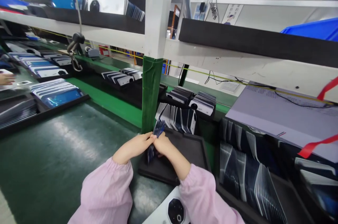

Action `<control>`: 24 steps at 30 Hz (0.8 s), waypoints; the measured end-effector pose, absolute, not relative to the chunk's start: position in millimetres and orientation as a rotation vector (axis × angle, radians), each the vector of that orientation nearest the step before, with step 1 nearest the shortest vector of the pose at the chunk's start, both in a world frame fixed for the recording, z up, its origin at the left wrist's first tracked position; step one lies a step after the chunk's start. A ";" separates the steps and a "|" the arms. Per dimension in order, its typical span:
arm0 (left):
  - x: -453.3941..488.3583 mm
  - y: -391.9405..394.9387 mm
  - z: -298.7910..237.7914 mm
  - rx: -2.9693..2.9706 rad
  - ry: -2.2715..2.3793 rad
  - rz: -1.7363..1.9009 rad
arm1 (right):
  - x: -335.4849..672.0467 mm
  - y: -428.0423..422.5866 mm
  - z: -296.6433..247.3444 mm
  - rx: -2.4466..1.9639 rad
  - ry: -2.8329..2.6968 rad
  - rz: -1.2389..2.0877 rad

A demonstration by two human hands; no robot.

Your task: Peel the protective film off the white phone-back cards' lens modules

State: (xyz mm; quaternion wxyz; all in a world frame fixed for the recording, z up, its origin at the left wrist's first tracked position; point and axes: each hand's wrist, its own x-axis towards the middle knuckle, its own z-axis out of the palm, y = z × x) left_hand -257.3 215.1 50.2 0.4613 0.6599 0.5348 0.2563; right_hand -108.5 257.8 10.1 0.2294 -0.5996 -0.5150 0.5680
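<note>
Both my hands meet around a small stack of thin, dark blue phone back panels [158, 128], held on edge over a black tray [188, 150]. My left hand [136, 147] closes on the stack's left side, its fingertips touching my other hand. On the right side, my right hand [163, 144] wraps the same stack, with some fingers hidden behind it. Just behind, a row of panels [175, 116] leans upright at the tray's far end. A white panel with a round black camera area [171, 210] lies by my right sleeve, partly covered by it.
A green-wrapped post [151, 92] rises directly beyond my hands. To the right, black trays hold rows of film-like panels [241, 171]. More panels [56, 92] stand in trays at left, where another person's hand [6, 79] shows. A white shelf beam [237, 60] crosses above.
</note>
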 end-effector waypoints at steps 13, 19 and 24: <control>-265.6 220.3 25.4 1.786 1.404 0.332 | -100.1 266.1 37.2 -1.974 -1.455 1.816; -264.3 215.0 33.3 1.805 1.364 0.296 | -101.6 262.1 26.2 -1.919 -1.524 1.540; -269.2 206.2 47.5 1.785 1.385 0.386 | -87.8 249.3 10.4 -1.796 -1.552 1.470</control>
